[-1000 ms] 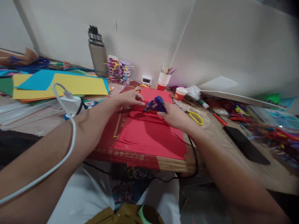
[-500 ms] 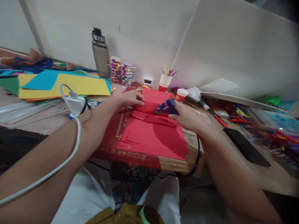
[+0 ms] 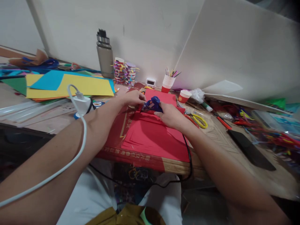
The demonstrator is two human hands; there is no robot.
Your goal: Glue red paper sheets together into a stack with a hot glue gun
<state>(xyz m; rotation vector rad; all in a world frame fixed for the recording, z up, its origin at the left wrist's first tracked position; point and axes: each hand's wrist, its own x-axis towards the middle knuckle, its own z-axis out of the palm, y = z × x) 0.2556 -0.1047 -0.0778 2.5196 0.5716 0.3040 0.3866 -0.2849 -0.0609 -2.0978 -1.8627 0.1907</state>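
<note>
A pale wall [image 3: 150, 37] backs a crowded table [image 3: 217, 140], with a bottle [image 3: 105, 61], two stacks of trimmed cups [image 3: 119, 72] and a small clock [image 3: 150, 82] near its foot. In front of the person, red sheets [image 3: 157, 139] lie in a loose, slightly fanned pile at the near edge.

Over the far part of this pile, the right hand [image 3: 172, 116] is closed round the blue glue gun [image 3: 154, 104], its nozzle pointing left, close to the fingers of the left hand [image 3: 134, 98]. That hand is bent at the left end of a red strip [image 3: 180, 110]; whether it pinches the paper, I cannot tell. A black cord [image 3: 190, 161] runs below the right hand and over the table's edge.

The gluing looks to be in its middle at most: the strip appears raised rather than pressed flat, and no glue line can be made out. The near sheets lie flat, apparently not worked. Yellow scissors [image 3: 199, 120] lie aside, right of the pile.
</note>
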